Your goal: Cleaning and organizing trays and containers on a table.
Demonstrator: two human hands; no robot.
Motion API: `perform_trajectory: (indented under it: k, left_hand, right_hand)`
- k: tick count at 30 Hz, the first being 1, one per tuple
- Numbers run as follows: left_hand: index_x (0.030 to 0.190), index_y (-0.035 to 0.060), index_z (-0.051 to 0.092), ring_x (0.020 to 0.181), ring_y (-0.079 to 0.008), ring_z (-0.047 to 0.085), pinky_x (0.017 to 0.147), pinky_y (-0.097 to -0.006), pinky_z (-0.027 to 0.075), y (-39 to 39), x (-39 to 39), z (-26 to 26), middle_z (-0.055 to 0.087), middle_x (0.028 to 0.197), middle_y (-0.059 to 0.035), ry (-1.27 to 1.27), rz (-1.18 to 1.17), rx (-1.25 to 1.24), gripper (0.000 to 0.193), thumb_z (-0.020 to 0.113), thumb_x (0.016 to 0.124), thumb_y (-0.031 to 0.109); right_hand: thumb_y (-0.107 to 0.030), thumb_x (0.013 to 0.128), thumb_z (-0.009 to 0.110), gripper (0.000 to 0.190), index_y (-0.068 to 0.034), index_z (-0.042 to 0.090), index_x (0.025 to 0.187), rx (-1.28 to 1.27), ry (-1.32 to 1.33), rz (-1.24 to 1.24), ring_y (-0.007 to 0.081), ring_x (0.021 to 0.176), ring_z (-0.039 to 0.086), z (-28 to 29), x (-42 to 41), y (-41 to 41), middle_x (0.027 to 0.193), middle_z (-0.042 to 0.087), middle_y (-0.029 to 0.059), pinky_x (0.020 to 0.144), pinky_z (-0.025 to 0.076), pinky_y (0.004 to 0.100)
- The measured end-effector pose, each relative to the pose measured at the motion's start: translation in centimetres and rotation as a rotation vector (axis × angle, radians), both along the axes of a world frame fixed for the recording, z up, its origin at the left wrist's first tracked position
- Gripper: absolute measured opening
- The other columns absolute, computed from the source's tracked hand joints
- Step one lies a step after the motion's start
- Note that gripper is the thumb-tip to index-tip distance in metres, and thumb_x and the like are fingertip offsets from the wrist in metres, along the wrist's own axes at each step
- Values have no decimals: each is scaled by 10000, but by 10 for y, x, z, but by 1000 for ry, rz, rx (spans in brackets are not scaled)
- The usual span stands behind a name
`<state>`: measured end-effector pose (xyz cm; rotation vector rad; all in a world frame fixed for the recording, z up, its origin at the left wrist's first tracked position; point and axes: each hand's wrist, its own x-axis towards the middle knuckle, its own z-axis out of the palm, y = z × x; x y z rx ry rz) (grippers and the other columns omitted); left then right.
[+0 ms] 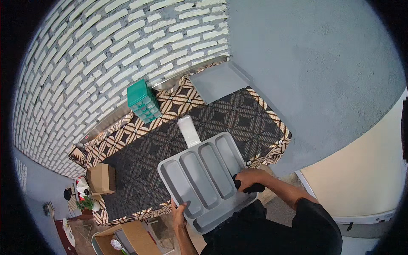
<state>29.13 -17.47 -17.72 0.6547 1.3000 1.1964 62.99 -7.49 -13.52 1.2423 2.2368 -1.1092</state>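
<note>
A grey cutlery tray (207, 181) with several long compartments is held tilted in front of my body, over the table's near edge. My left hand (179, 212) grips its lower left side, thumb over the rim. At the right side, my right hand (250, 181) holds a black item (255, 188), perhaps a cloth, against the tray's rim; whether its fingers also grip the tray is hard to tell. Just beyond the tray, a white wrapped packet (188, 130) lies on the dark patterned table cover (137, 178).
A small teal drawer unit (144, 100) and a flat grey tray (220, 81) stand along the brick wall. A cardboard box (101, 179) sits at the table's left end. Below the near edge, an open cardboard box (140, 237) holds a spotted ladle-like utensil (116, 244).
</note>
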Motion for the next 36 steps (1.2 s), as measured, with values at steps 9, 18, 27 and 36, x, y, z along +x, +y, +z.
perform_trajectory:
  k: [9,18,27,36]
  left_hand:
    - [1395,56,342,999,-254,526,863,-395,437,-17,-12,-21,523,1109,-112,67,178,-69,750,591,689,96]
    - [1036,-17,591,806,-226,588,690,-363,499,-15,-56,-42,581,893,-103,-15,493,251,441,618,697,263]
    - [1379,47,275,1055,-268,506,888,-411,436,4,-34,44,465,1206,-156,119,524,272,747,634,726,110]
    - [1373,34,245,1115,-258,457,953,-406,389,18,1,63,426,1227,-130,216,492,428,779,676,729,118]
  right_hand:
    - [-323,720,713,493,-8,616,1088,-670,470,-277,201,852,625,-9,67,10,892,647,103,730,493,318]
    - [-228,782,671,429,6,583,1131,652,383,-471,356,899,628,112,-25,-19,1063,573,160,772,510,421]
    - [-364,836,623,504,8,572,1172,5,344,-164,333,1071,550,104,-2,-1,1121,567,189,914,418,386]
    - [-373,809,603,541,4,581,1197,560,317,-333,412,975,586,110,-76,-13,1030,594,266,871,468,437]
